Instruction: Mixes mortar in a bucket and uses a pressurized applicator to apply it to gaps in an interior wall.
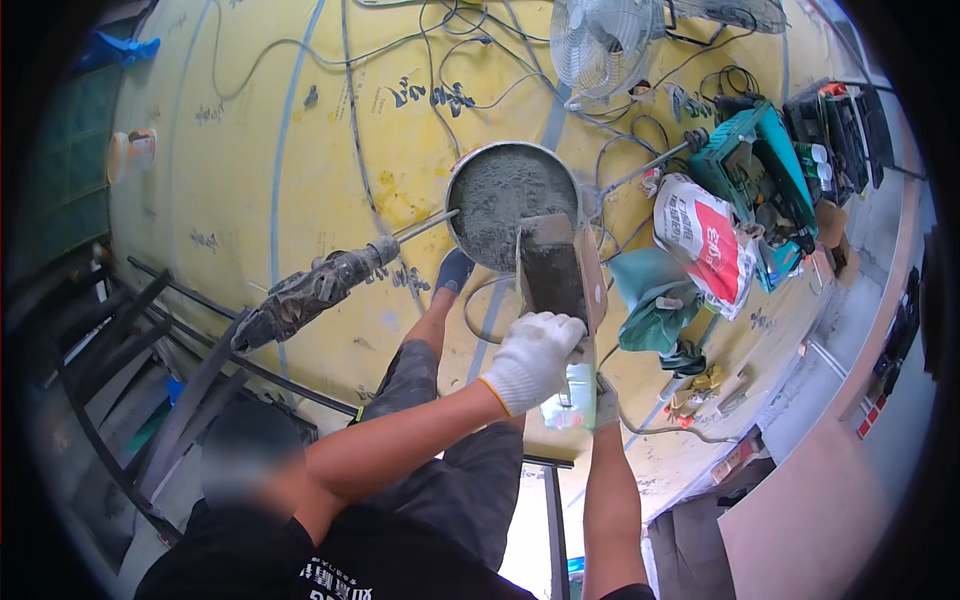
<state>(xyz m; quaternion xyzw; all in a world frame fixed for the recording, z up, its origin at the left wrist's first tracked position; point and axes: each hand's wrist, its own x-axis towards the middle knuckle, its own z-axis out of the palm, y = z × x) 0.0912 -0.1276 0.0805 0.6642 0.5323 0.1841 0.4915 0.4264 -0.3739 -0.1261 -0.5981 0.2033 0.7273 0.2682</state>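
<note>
My left hand (540, 362), in a white knit glove, is closed in a fist against the middle of a long narrow slab (592, 285); whatever sits inside the fist is hidden. Dark grey mortar coats the slab's upper face, and a shiny pale green stretch shows below the fist. My right hand (607, 402), also gloved, grips the slab's lower right edge, its fingers partly behind it. The slab's far end overlaps the rim of a round bucket (452, 215) of wet grey mortar (510, 190). A mixer (320, 290) lies left of the bucket, its metal rod reaching the rim.
A white and red bag (700, 245) and a green bag (650, 305) lie to the right, near a teal toolbox (765, 160). A fan (605, 50) stands at the back. Cables (350, 65) cross the yellow floor covering. Black metal frames (150, 400) are at left.
</note>
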